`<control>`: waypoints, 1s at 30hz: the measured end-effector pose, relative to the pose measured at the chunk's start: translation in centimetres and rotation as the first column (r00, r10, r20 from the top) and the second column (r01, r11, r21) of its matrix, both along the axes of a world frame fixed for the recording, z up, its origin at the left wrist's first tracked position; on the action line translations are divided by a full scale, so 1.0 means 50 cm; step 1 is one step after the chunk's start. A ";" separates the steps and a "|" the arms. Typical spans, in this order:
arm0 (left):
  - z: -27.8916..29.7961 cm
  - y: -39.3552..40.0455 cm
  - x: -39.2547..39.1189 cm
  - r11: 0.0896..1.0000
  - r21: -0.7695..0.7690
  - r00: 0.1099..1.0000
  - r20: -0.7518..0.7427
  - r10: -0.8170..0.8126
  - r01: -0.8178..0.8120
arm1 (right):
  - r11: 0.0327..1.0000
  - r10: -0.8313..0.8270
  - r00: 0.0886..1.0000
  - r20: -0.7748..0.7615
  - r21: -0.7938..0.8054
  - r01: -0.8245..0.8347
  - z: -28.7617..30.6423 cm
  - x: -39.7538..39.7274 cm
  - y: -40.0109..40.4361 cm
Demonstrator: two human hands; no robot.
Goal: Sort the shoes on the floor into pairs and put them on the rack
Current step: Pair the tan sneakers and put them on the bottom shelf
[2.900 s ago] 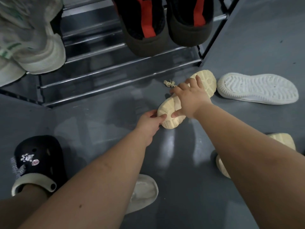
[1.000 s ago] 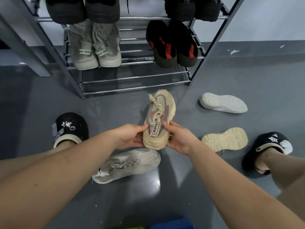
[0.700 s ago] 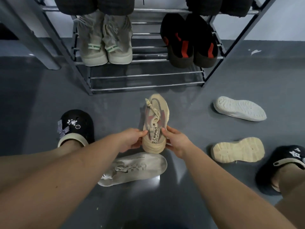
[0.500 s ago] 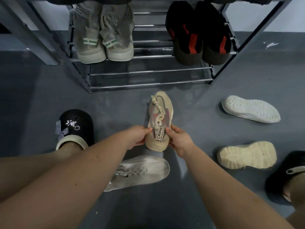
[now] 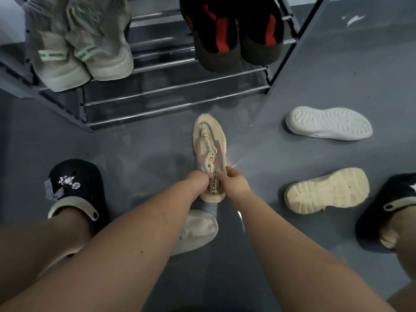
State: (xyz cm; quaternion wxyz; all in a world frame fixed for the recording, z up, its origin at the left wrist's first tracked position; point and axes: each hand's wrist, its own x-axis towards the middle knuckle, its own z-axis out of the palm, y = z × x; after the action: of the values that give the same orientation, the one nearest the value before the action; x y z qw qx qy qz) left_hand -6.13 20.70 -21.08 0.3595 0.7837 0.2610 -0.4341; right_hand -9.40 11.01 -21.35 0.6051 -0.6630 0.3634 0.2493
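A beige sneaker (image 5: 210,145) with pink patches and a printed tongue stands upright on the grey floor, toe toward the rack. My left hand (image 5: 197,183) and my right hand (image 5: 234,185) both pinch its collar at the heel end. Its beige mate (image 5: 326,191) lies sole-up to the right. A white shoe (image 5: 328,123) lies sole-up farther back on the right. Another whitish sneaker (image 5: 198,228) lies under my left forearm, partly hidden. The metal shoe rack (image 5: 175,86) stands in front.
On the rack sit a pale green-striped pair (image 5: 83,52) at left and a dark pair with red straps (image 5: 234,34) at right. The rack's lowest bars hold nothing. My feet wear black clogs (image 5: 74,190), one at each side of the floor.
The beige sneaker was turned from sole-up to upright and set on the floor. My hands slid from its sides to the collar. The view dropped closer to the floor.
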 end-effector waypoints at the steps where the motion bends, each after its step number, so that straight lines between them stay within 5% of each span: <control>1: 0.007 -0.002 -0.004 0.999 0.016 0.999 0.010 -0.040 0.040 | 1.000 0.021 1.000 -0.008 -0.009 -0.021 0.013 -0.007 -0.005; 5: 0.021 0.001 -0.023 0.949 0.114 0.946 0.110 -0.305 0.293 | 0.988 0.130 0.991 -0.025 -0.086 -0.131 0.041 -0.034 -0.031; 10: 0.051 0.007 -0.059 0.778 0.365 0.761 0.227 -0.608 0.512 | 0.914 0.298 0.953 -0.055 -0.272 -0.302 0.058 -0.061 -0.095; 17: 0.083 -0.044 -0.117 0.478 0.451 0.424 0.221 -0.878 0.754 | 0.635 0.453 0.866 -0.212 -0.605 -0.480 0.082 -0.114 -0.244; 22: 0.098 -0.131 -0.125 0.378 0.417 0.308 0.227 -0.924 0.827 | 0.443 0.498 0.800 -0.336 -0.694 -0.567 0.097 -0.125 -0.352; 25: 0.089 -0.181 -0.117 0.425 0.337 0.366 0.227 -0.903 0.840 | 0.326 0.550 0.739 -0.389 -0.715 -0.618 0.103 -0.123 -0.405; 30: 0.048 -0.266 -0.115 0.691 0.142 0.657 0.223 -0.720 0.709 | 0.218 0.624 0.647 -0.439 -0.697 -0.683 0.071 -0.112 -0.474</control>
State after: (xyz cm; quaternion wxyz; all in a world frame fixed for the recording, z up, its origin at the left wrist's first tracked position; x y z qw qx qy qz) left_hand -11.86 7.42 -18.66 0.1744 0.8804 -0.1085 -0.4274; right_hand -14.99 -12.69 -17.81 0.0479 -0.9422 0.1406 0.3003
